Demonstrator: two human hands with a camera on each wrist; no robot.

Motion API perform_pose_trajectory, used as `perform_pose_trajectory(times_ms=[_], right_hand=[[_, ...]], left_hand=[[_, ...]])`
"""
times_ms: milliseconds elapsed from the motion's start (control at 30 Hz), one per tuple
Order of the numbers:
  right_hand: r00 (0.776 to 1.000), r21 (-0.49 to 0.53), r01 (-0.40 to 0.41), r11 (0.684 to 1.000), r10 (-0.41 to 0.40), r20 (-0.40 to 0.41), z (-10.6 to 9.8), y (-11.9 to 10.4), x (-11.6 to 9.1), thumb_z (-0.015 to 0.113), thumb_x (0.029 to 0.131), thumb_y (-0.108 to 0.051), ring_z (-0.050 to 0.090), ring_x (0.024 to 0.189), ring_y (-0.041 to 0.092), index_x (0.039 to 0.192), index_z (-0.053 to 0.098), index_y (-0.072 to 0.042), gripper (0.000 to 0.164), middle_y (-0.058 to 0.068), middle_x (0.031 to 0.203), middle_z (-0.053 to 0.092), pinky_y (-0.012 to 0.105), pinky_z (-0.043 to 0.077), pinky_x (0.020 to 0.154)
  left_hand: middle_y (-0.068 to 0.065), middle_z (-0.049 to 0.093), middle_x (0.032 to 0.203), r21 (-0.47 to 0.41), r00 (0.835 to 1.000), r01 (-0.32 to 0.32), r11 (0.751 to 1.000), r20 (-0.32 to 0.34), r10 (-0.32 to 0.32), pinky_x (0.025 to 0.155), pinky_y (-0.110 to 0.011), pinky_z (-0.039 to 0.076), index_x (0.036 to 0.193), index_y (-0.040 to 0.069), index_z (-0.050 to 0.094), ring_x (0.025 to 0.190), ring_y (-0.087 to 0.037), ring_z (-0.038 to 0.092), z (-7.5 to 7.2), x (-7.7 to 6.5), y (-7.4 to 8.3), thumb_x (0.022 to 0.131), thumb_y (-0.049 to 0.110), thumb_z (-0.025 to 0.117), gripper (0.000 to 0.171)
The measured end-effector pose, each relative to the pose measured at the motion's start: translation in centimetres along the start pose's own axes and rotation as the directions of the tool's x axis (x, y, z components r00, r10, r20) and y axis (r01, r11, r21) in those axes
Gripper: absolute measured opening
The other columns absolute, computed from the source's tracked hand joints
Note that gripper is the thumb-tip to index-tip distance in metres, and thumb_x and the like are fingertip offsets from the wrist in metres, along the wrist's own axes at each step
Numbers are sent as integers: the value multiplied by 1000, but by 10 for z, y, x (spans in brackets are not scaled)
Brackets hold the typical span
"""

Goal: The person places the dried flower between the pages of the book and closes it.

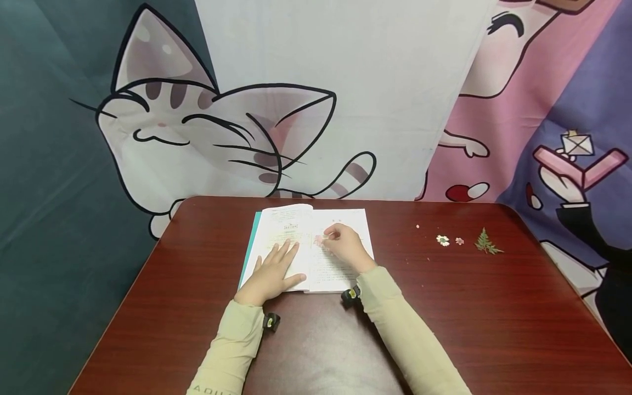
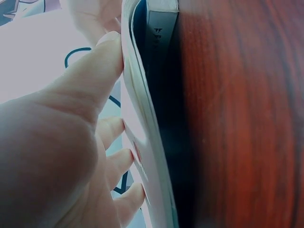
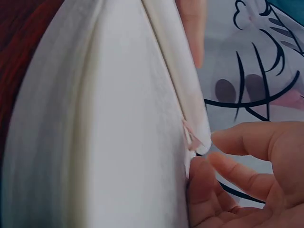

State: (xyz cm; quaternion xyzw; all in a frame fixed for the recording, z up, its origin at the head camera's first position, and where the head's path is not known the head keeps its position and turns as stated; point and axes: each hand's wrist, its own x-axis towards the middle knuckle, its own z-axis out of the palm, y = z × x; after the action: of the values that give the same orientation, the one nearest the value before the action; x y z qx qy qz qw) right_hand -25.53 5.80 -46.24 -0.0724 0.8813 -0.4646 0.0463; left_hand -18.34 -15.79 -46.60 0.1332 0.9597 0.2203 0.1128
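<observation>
An open book (image 1: 340, 274) with a teal cover edge lies on the table. My left hand (image 1: 271, 272) is spread flat on its left page, with the thumb near the gutter. In the left wrist view, the left thumb (image 2: 85, 76) and fingertips rest on the page. A pale pink pressed flower (image 1: 318, 240) lies on the right page near the gutter; its petals also show in the right wrist view (image 3: 192, 137). Beside it, my right hand (image 1: 345, 247) has loosely bent fingers. Nothing shows between its thumb and fingers, and the fingertips are close to the page.
To the right of the book lie a white pressed flower (image 1: 443, 240), a small pink flower (image 1: 460, 241) and a green fern leaf (image 1: 487, 242). A tiny pale bit (image 1: 417, 226) is nearer the book. Behind the brown table (image 1: 163, 307) hangs a cartoon-cat cloth (image 1: 296, 137).
</observation>
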Motion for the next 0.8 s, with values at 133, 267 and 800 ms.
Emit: perform_pose_trajectory(times_ms=[133, 267, 800], right_hand=[[1000, 17, 9, 1000, -9, 19, -12, 2, -5, 67, 94, -10, 62, 68, 16, 115, 67, -2, 22, 11, 98, 64, 27, 51, 58], [1000, -21, 23, 1000, -23, 9, -25, 3, -10, 66, 95, -13, 64, 75, 18, 113, 69, -5, 20, 10, 99, 66, 29, 51, 62], [992, -204, 97, 974, -110, -57, -81, 10, -33, 68, 93, -11, 61, 95, 33, 111, 70, -2, 20, 15, 104, 67, 47, 50, 85]], left_hand=[[-11, 16, 169, -12, 1000, -11, 1000, -10, 11, 115, -73, 8, 163, 17, 24, 154, -40, 12, -1, 0, -1, 99, 51, 60, 81], [-11, 16, 169, -4, 1000, -3, 1000, -2, 3, 115, -72, 8, 163, 17, 23, 155, -39, 11, -1, -1, -2, 99, 52, 60, 81], [-12, 16, 169, -12, 1000, -15, 1000, 2, 15, 116, -72, 7, 163, 16, 23, 154, -40, 10, -2, 0, -1, 99, 50, 60, 81]])
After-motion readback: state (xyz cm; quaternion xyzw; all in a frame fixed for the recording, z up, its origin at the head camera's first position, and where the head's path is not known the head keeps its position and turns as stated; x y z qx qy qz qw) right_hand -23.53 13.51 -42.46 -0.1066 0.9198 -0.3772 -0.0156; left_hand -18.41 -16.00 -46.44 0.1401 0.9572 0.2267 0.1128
